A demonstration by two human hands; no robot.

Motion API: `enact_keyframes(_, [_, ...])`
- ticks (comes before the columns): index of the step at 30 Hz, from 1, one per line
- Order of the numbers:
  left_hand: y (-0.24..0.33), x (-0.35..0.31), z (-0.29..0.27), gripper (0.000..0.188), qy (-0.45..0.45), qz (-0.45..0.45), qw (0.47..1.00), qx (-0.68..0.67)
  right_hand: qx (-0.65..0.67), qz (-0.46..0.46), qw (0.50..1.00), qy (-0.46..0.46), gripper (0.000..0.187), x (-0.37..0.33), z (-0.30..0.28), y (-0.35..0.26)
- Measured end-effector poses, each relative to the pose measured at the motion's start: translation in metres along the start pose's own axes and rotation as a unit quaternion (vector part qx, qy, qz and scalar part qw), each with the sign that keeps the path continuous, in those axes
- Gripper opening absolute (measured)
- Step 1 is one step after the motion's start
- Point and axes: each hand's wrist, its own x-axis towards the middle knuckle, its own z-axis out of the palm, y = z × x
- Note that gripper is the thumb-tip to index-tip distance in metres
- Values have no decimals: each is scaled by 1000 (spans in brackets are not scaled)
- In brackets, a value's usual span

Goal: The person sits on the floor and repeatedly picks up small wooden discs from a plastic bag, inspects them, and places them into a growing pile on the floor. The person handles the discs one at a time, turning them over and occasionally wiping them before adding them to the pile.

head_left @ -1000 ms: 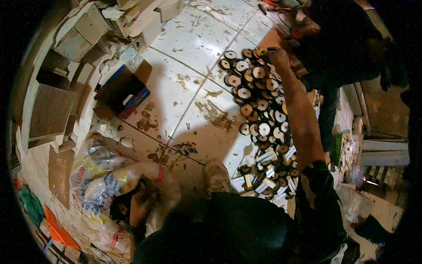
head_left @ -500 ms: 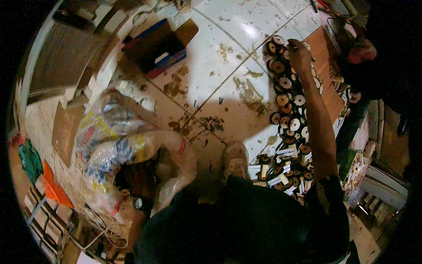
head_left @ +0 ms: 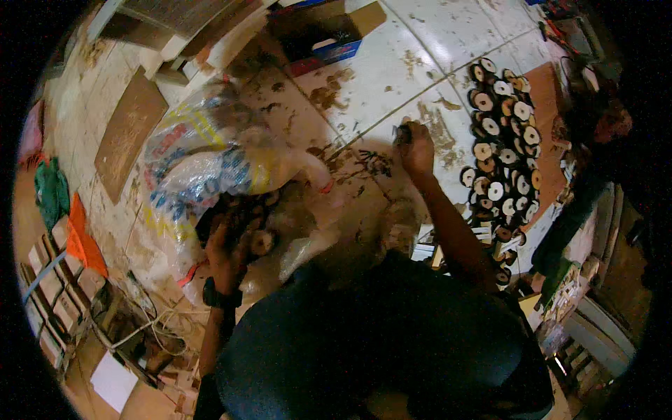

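Observation:
My left hand (head_left: 225, 245), with a dark watch at the wrist, reaches into the mouth of a shiny woven plastic sack (head_left: 203, 171). Its fingers are dim and partly hidden among dark round pieces, beside a disc with a pale wooden face (head_left: 262, 243). My right hand (head_left: 418, 150) hovers over the tiled floor, right of the sack, with its fingers curled; a small dark thing seems to be at the fingertips, too blurred to name. To its right lie many small dark-rimmed wheels (head_left: 491, 126) with pale, holed faces, packed in rows.
An open cardboard box (head_left: 343, 52) stands at the far middle. A brown board (head_left: 549, 133) borders the wheels on the right, beside a person in dark clothes. At left lie a flat board (head_left: 131, 136), an orange cloth (head_left: 85, 241) and cords (head_left: 164, 325). Dirt marks the tiles.
My right hand has come back from the far end of the wheel rows toward the middle. My left hand shows more at the sack's mouth. The whole view has shifted.

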Motion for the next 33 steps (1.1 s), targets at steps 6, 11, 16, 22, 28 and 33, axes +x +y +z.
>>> enact_keyframes(6, [14, 8, 30, 41, -73, -178, 966, -173, 43, -49, 998, -6, 21, 15, -7, 1])
enact_keyframes(11, [27, 21, 56, 42, -149, -198, 925, -288, 91, 97, 991, -19, 26, 8, -15, 4])
enact_keyframes(16, [33, 35, 82, 43, -238, -174, 892, -343, 368, 172, 913, 26, 17, -7, -41, -12])
enact_keyframes(22, [24, 61, 112, 39, -290, 161, 940, -78, 308, -5, 950, -49, 21, -41, -95, -94])
enact_keyframes(28, [48, 53, 130, 28, -127, 296, 945, 64, 455, 150, 875, -65, 15, -27, -106, -115])
enact_keyframes(33, [66, 51, 127, 24, -120, 396, 896, 158, 434, 51, 891, -120, 16, -27, -112, -107])
